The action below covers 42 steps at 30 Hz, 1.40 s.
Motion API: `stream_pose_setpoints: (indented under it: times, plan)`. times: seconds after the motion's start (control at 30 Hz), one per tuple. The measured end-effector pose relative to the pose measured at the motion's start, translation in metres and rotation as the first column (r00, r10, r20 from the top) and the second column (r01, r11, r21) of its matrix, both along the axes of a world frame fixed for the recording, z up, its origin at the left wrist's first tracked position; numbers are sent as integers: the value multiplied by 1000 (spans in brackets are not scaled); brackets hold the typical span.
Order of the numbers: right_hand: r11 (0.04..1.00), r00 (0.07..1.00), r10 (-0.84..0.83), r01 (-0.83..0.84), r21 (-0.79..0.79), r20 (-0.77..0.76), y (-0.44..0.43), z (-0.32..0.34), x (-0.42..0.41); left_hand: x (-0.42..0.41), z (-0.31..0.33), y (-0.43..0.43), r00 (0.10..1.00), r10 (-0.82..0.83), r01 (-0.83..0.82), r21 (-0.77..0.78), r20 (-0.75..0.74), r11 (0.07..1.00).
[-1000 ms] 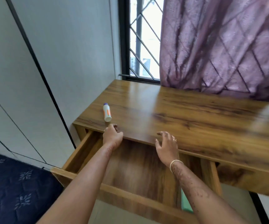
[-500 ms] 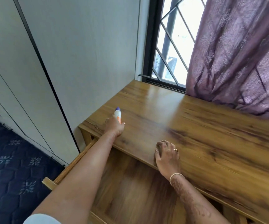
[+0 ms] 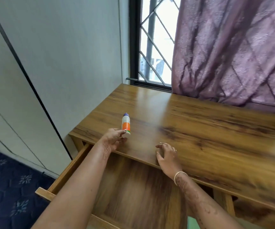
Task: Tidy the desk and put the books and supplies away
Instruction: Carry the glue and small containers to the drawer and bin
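A dark blue quilted floor covering with pale flower motifs point(image 3: 9, 187) lies at far left, beside flat white wall panels split by a thin black line point(image 3: 34, 90). Next comes the pulled-out wooden drawer point(image 3: 64, 176), a shallow box of plain boards, showing its streaky grained bottom panel between the two forearms. Above its left corner, the left hand point(image 3: 115, 139) pinches the base of a small white cylindrical bottle with an orange label and purple cap point(image 3: 126, 123), tilted cap-up over the near left part of the glossy brown wood-grain desk top point(image 3: 199, 129). The right hand point(image 3: 168, 156), fingers loosely bent and holding nothing, sits at the desk's front edge. Behind are a black-framed window with diamond grille point(image 3: 150, 47) and a crinkled mauve curtain point(image 3: 232, 55).
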State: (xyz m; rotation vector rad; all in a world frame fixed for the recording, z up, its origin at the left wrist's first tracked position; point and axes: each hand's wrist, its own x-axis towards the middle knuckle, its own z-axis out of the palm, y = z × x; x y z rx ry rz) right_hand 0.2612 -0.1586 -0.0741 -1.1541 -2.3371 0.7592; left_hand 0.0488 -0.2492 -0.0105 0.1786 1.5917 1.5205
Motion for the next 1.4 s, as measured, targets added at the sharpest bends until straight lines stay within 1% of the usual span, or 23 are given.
stream_pose_setpoints:
  times: [0.07, 0.1, 0.23, 0.37, 0.43, 0.53, 0.6, 0.7, 0.77, 0.87, 0.97, 1.07, 1.2, 1.3, 1.37, 1.4]
  plan:
    - [997, 998, -56, 54, -47, -24, -7, 7, 15, 26, 6, -8, 985, -63, 38, 151, 161, 988]
    - [994, 996, -86, 84, -64, -29, -12, 10, 27, 41, 9, -11, 972, -113, 71, 198, 207, 978]
    - [971, 975, -212, 202, -125, -72, -27, 23, 78, 100, 9, -13, 926, -237, 143, 307, 295, 941]
    - [923, 922, -372, 355, -151, -108, -34, 37, 148, 172, 15, -4, 883, -357, 256, 325, 304, 910]
    - [888, 887, -449, 431, -160, -107, -33, 43, 183, 202, 16, 2, 843, -437, 340, 319, 312, 884]
    - [837, 832, -540, 517, -177, -125, -23, 51, 235, 245, 21, 22, 727, -605, 493, 367, 326, 789]
    - [802, 789, -593, 561, -204, -163, -10, 54, 266, 273, 25, 40, 665, -683, 563, 397, 303, 725]
    - [736, 710, -673, 613, -286, -207, 14, 57, 314, 322, 27, 73, 617, -732, 611, 410, 289, 677]
    - [712, 685, -696, 620, -329, -215, 35, 56, 346, 357, 27, 98, 625, -725, 619, 382, 288, 686]
    - [695, 669, -714, 638, -332, -207, 74, 54, 399, 414, 20, 140, 683, -688, 629, 282, 244, 725]
    - [666, 645, -742, 674, -320, -184, 111, 57, 452, 467, 12, 177, 695, -683, 646, 223, 225, 730]
    - [626, 620, -776, 734, -263, -118, 148, 59, 502, 510, 7, 206, 690, -691, 664, 190, 217, 723]
    - [568, 574, -819, 805, -169, -19, 209, 57, 561, 554, -1, 244, 692, -678, 658, 170, 250, 734]
    - [585, 587, -804, 809, -50, 98, 248, 53, 596, 574, -5, 268, 702, -664, 648, 157, 258, 745]
    - [595, 586, -782, 803, -23, 213, 274, 50, 614, 585, -8, 283, 705, -657, 643, 151, 268, 751]
    - [582, 570, -783, 812, -28, 249, 284, 48, 621, 590, -8, 289, 701, -660, 646, 152, 272, 748]
